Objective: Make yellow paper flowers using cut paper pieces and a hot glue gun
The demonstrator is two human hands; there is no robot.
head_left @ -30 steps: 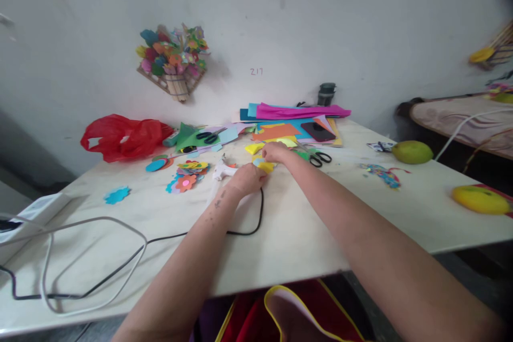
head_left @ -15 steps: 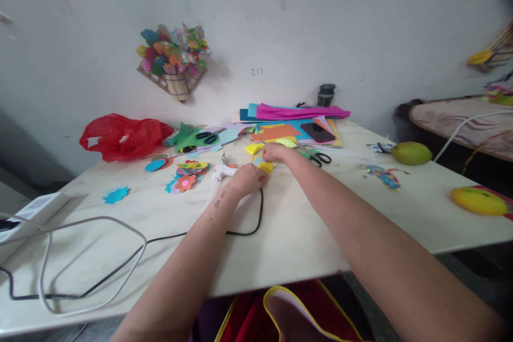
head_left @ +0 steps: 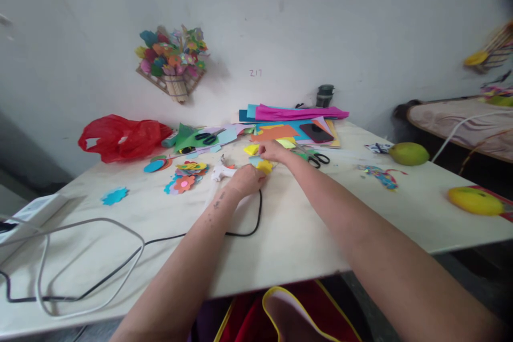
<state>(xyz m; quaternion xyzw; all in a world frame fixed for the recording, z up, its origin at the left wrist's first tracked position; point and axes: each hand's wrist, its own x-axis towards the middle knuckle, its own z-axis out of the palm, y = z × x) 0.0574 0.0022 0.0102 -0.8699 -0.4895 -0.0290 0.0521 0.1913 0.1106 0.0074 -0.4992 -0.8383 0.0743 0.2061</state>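
My left hand [head_left: 249, 179] is closed at the edge of a yellow paper flower [head_left: 265, 166], its fingertips largely hidden behind the hand. Just beyond, my right hand [head_left: 273, 150] has its fingers pinched together; whatever is between them is too small to make out. A yellow paper scrap [head_left: 251, 149] lies beside the right fingertips, and a light blue paper piece [head_left: 255, 160] shows between the two hands. Left of my left hand rests a white glue gun [head_left: 222, 172]. Black-handled scissors [head_left: 319, 160] lie to the right of my right hand.
Stacked paper flowers [head_left: 185, 177], a blue flower [head_left: 115, 196] and a red plastic bag [head_left: 124, 136] are on the left. Coloured sheets [head_left: 276, 131] and a phone [head_left: 316, 132] lie at the back. A black cord [head_left: 256, 224] crosses the table. Mangoes [head_left: 409, 154] sit right.
My right hand has shifted slightly left, over the yellow scrap and light blue piece. My left hand stays by the yellow flower. The whole view has moved a little.
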